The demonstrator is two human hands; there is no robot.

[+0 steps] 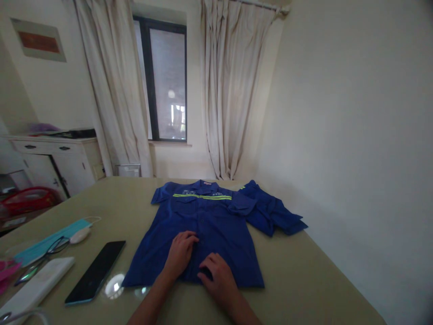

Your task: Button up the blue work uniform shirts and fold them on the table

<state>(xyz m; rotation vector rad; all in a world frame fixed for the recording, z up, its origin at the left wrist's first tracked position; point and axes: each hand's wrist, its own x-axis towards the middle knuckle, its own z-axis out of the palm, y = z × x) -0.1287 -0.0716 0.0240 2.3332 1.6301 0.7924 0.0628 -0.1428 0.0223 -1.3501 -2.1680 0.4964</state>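
A dark blue short-sleeved work shirt (165, 239) lies spread face up on the table, collar at the far side, with yellow-green stripes across its chest. My left hand (181, 253) rests on the lower front beside the button placket, its fingers stretched loosely over the cloth. Close to the shirt's bottom hem, my right hand (219, 276) touches the fabric with curved fingers. A gap shows between its thumb and fingers, with no object visible in it. Beyond the right sleeve lies a second dark blue garment (270, 210), crumpled and partly under that sleeve.
On the left of the table (291, 280) are a phone (96, 273), a white flat device (37, 282), glasses (57, 245), a light blue face mask (50, 241) and a small white rounded object (80, 235). A wall (355, 158) borders the right side; curtains (233, 90) hang behind.
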